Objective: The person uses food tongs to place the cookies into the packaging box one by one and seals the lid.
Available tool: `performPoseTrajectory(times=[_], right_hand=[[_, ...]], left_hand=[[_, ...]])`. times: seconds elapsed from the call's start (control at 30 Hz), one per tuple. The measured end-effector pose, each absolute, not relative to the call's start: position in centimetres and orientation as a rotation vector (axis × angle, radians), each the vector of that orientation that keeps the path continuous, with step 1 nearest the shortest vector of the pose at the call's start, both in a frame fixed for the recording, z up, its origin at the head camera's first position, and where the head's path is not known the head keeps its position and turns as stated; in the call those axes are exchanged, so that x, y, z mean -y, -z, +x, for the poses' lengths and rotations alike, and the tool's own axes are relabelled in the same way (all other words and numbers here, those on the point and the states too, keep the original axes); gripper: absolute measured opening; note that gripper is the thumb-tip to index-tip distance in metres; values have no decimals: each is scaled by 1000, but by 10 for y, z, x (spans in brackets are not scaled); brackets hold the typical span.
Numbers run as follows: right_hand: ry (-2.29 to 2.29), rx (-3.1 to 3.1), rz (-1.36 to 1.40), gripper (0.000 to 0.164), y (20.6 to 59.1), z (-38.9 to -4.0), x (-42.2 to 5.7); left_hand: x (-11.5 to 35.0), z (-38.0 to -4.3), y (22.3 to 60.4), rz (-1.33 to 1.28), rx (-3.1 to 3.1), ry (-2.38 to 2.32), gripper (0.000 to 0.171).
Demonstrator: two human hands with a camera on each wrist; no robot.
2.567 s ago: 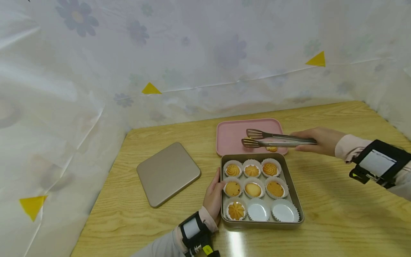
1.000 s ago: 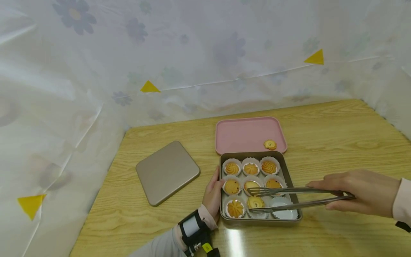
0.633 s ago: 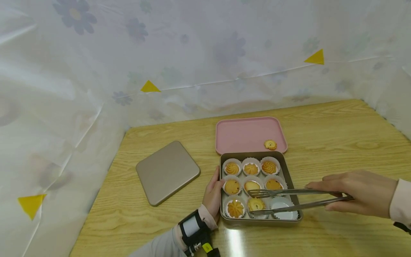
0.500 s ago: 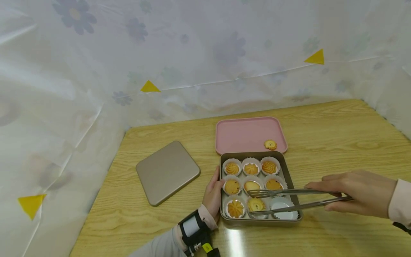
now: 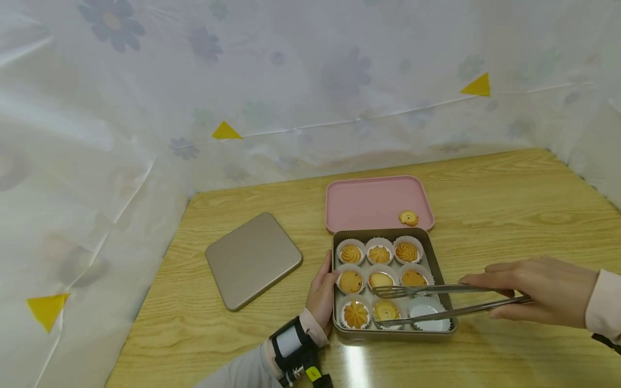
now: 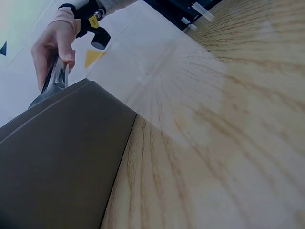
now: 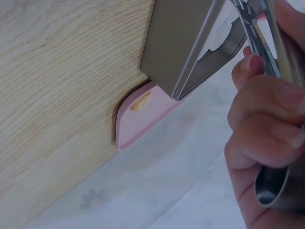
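Observation:
My right hand (image 5: 543, 291) holds metal tongs (image 5: 451, 289) from the right, arms spread apart. Their slotted tips lie over the front middle of the metal tin (image 5: 441, 275), one on each side of a round cookie (image 5: 386, 310) in a paper cup. In the right wrist view, curled fingers (image 7: 267, 105) wrap the tongs' handle. My left hand (image 5: 321, 296) lies along the tin's left wall, fingers straight and thumb at the rim. Other cups hold cookies, among them a star-shaped cookie (image 5: 356, 315); the front right paper cup (image 5: 429, 315) holds none.
Behind the tin is a pink tray (image 5: 373, 199) with a single ring-shaped cookie (image 5: 408, 218) near its front right corner. A flat metal lid (image 5: 254, 261) lies on the wooden table (image 5: 514, 215) to the left. Floral sheeting (image 5: 301, 81) hangs behind.
The tongs have come from the pink tray to the tin's front row, and a cookie now sits in the front middle cup. Lately they have barely shifted. The left hand has stayed at the tin.

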State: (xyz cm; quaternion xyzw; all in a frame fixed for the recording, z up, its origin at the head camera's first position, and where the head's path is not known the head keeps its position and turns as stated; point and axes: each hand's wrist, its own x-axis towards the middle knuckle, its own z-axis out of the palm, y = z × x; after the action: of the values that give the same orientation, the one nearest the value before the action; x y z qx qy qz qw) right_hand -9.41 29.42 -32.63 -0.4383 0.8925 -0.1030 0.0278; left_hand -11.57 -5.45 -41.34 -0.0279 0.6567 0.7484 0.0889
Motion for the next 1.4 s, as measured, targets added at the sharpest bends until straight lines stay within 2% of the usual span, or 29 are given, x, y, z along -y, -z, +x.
performPoseTrajectory(times=[0.37,0.67,0.83,1.2,1.4], right_hand=[[372,-2721,-1197,52,323,-112,-316],[463,-2954,-1018,56,325,-130,-334],[480,-3016,-934,56,322,-139,-334],[457,-2976,-558,61,315,-156,-326],[370,-2969,-530,66,326,-169,-330]], left_hand=[[54,-115,414,-102,-1955,-2227,59],[54,-116,415,-90,-1951,-2233,58],[54,-117,416,-92,-1948,-2228,58],[54,-117,415,-103,-1950,-2225,59],[54,-117,416,-100,-1969,-2213,59]])
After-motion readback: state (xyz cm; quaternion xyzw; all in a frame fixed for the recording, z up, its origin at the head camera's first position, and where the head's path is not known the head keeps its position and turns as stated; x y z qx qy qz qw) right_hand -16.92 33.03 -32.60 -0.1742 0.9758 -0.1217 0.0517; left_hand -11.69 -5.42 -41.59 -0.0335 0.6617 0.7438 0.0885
